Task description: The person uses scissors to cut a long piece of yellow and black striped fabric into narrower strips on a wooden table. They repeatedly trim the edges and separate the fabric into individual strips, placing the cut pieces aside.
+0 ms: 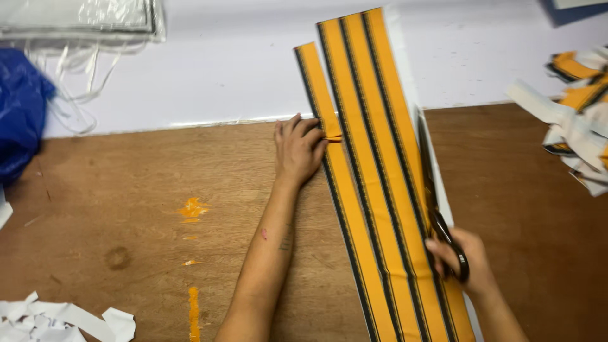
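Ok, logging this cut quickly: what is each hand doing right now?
Left hand: open, flat on the orange striped fabric.
Right hand: closed on the scissors.

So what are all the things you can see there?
Striped cloth: one, orange with black lines, running up the middle of the table.
Scissors: one pair, dark, along the cloth's right edge.
Table: one, brown wood, with orange paint marks.
White sheet: one, covering the far part of the table.
Cut scraps: a pile, orange and white, at the right edge.
White scraps: a few, bottom left corner.
Blue bag: one, left edge.
Clear plastic packs: a stack, top left.
Left hand: flat on the cloth's left strip.
Right hand: holding the scissors' handles.
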